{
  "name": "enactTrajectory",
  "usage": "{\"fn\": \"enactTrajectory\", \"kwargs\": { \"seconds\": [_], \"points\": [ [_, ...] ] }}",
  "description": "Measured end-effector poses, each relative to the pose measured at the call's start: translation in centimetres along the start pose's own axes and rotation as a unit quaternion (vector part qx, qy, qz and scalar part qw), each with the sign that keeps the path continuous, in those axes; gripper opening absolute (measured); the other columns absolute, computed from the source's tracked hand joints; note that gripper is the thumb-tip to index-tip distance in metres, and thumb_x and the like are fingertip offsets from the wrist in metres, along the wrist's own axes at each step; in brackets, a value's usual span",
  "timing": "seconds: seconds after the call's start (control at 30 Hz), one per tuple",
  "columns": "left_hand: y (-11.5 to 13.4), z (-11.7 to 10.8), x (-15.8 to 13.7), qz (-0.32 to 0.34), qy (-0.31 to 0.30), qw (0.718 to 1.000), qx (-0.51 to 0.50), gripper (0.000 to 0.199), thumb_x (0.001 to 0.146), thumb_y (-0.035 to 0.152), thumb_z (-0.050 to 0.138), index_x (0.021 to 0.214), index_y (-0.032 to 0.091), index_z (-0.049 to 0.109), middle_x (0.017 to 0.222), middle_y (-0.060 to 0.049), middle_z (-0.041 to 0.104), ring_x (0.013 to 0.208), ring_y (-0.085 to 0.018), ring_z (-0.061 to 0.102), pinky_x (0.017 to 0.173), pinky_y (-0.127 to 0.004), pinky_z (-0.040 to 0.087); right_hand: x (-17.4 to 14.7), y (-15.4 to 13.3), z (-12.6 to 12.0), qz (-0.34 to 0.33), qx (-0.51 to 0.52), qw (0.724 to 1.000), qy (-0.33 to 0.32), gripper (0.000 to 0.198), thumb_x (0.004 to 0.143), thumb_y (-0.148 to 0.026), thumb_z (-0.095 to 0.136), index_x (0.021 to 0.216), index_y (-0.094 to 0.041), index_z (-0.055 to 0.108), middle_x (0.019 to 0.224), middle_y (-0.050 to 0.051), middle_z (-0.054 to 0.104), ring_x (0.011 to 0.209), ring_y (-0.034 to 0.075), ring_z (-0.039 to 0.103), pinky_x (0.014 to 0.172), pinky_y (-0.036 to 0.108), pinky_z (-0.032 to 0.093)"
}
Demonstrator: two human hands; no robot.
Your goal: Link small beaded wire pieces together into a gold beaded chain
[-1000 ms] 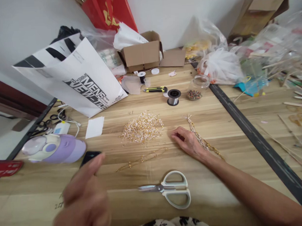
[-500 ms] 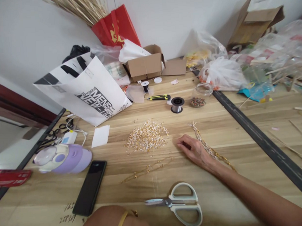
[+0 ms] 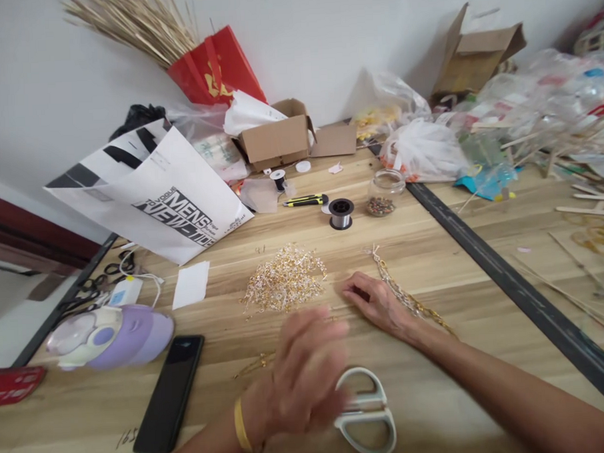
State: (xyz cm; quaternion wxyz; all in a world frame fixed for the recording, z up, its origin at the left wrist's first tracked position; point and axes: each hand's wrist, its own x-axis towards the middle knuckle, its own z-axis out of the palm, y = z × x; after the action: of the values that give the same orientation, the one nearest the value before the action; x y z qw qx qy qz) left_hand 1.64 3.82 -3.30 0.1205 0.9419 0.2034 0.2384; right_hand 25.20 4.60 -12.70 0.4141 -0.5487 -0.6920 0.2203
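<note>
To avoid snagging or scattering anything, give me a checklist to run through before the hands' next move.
1. Heap of small gold-and-clear pieces gathered: ok, mostly together, with a few strays.
2. Thin gold beaded chain fully in view: not ok, the bare left hand covers part.
3. White-handled scissors shut: cannot tell, the blades are hidden behind that hand.
4. Left hand free of any item: cannot tell, it is blurred.
5. Bare right hand outside the heap: ok, beside it, fingers curled.
6. Black spool of silvery line upright: ok, standing on one end.
</note>
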Motion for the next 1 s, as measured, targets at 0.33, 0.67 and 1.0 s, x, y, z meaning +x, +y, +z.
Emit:
{"fn": "enactTrajectory", "kwargs": {
  "seconds": [0.33, 0.67, 1.0],
  "points": [
    [-3.9, 3.9, 4.0, -0.075, -0.074, 0.994, 0.043, 0.017, 0.089, 0.017, 0.051, 0.104, 0.016, 0.059, 0.101, -0.009, 0.056, 0.105, -0.024, 0.046, 0.092, -0.045, 0.043, -0.6, -0.8, 0.0, -0.090, -0.013, 0.996, -0.002, 0.014, 0.094, -0.021, 0.045, 0.090, -0.019, 0.059, 0.081, 0.006, 0.060, 0.072, 0.015, 0.058, 0.061, 0.026, 0.047],
    [-4.8, 6.4, 4.1, -0.081, -0.023, 0.996, -0.019, 0.018, 0.091, 0.020, 0.049, 0.082, 0.016, 0.064, 0.083, -0.006, 0.060, 0.087, -0.020, 0.049, 0.081, -0.037, 0.043, -0.7, -0.8, 0.1, -0.109, -0.006, 0.994, -0.020, 0.017, 0.095, -0.023, 0.044, 0.093, -0.021, 0.060, 0.082, 0.006, 0.061, 0.072, 0.016, 0.060, 0.063, 0.027, 0.050],
    [-5.4, 7.0, 3.5, -0.073, -0.021, 0.997, 0.011, 0.018, 0.091, 0.019, 0.048, 0.081, 0.016, 0.061, 0.084, -0.006, 0.058, 0.089, -0.020, 0.047, 0.083, -0.036, 0.042, -0.7, -0.9, 0.4, -0.105, -0.016, 0.994, -0.028, 0.017, 0.095, -0.023, 0.045, 0.091, -0.021, 0.061, 0.080, 0.006, 0.062, 0.070, 0.016, 0.060, 0.061, 0.028, 0.050]
  ]
}}
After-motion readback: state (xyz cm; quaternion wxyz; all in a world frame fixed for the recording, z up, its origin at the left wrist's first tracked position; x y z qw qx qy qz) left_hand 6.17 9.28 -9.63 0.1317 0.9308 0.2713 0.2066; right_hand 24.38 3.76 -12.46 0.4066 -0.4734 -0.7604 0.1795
